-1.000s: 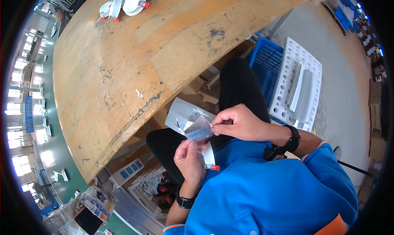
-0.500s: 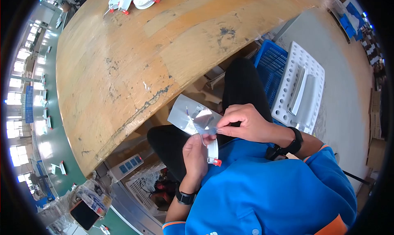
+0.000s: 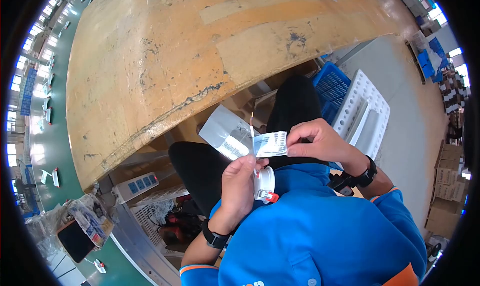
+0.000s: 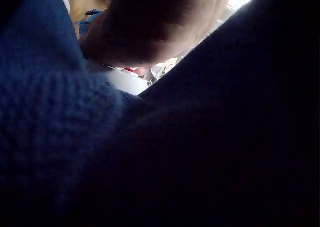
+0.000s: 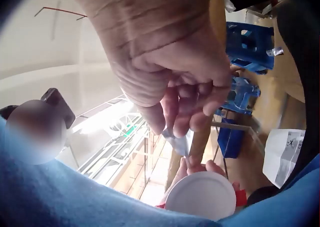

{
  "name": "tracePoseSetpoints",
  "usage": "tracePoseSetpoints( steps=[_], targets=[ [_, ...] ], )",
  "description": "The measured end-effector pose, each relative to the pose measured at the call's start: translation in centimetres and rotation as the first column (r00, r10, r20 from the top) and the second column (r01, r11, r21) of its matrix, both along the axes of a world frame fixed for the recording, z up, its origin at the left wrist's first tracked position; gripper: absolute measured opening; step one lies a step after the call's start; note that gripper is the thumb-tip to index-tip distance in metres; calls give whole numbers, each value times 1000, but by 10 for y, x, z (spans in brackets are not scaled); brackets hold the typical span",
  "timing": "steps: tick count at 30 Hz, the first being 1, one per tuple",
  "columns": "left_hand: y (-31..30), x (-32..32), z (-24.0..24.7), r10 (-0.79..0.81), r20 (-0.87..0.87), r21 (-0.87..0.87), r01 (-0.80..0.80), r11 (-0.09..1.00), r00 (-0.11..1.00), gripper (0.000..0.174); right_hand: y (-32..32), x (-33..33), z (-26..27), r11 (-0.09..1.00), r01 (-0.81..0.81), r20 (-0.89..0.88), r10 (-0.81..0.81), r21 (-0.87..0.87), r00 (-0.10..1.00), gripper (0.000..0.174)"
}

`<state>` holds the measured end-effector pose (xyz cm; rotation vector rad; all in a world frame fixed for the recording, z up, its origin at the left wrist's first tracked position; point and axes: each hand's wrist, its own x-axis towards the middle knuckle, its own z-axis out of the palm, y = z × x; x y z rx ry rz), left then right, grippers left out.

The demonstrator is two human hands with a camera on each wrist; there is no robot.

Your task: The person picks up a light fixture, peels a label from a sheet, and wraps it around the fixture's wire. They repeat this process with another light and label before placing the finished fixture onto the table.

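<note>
Between thumb and fingers, my left hand [image 3: 238,186] pinches the white cable [image 3: 253,136] of a round white lamp [image 3: 265,182] with red clips, which hangs below the fingers. My right hand [image 3: 320,142] pinches the right end of a silvery printed label [image 3: 271,144], whose other end meets the cable. The right wrist view shows the lamp's white face [image 5: 201,196] under the right hand [image 5: 175,82]. Behind the cable, a whitish sheet [image 3: 225,131] with print lies over the lap. The left wrist view is mostly dark cloth; its fingers are hidden.
The wooden table [image 3: 185,51] spans the front, with several lamps at its far edge. A blue basket [image 3: 332,86] and a white perforated board [image 3: 367,98] stand at the right. At left are a power strip [image 3: 136,186], a phone [image 3: 75,241] and a green surface [image 3: 55,151].
The clear, crumpled-looking piece between my hands now shows as a flat printed strip stretched to the right of the cable. The lamp hangs with more of its round side showing. The head view has shifted.
</note>
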<state>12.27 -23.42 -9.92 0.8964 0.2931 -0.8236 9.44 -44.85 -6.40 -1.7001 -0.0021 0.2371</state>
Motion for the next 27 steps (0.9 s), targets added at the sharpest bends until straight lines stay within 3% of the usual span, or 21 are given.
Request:
tracePoseSetpoints(
  steps=[4, 9, 13, 15, 18, 22, 27],
  targets=[
    [2, -1, -7, 89, 1, -23, -89, 996, 996, 13, 18, -2, 12, 984, 17, 126, 5, -176, 992, 11],
    [4, 0, -8, 74, 4, -14, -74, 997, 997, 15, 32, 1, 17, 947, 91, 234, -18, -309, 972, 9],
    [8, 7, -2, 44, 54, -85, -40, 996, 998, 19, 32, 7, 17, 953, 130, 211, -73, -273, 975, 7],
    [11, 11, 2, 23, 145, -229, 11, 973, 989, 23, 31, 13, 18, 963, 160, 227, -109, -218, 968, 8],
    [14, 12, 5, -72, 203, -338, 139, 931, 976, 28, 23, 25, 28, 996, 10, 378, 25, -90, 925, 8],
    [8, 13, 14, -183, 138, -319, 219, 922, 973, 41, 24, 30, 31, 963, -265, 220, 267, -40, 938, 7],
    [6, 9, 16, -130, 158, -244, 166, 955, 979, 37, 29, 30, 25, 972, -232, 216, 232, -28, 948, 7]
  ],
)
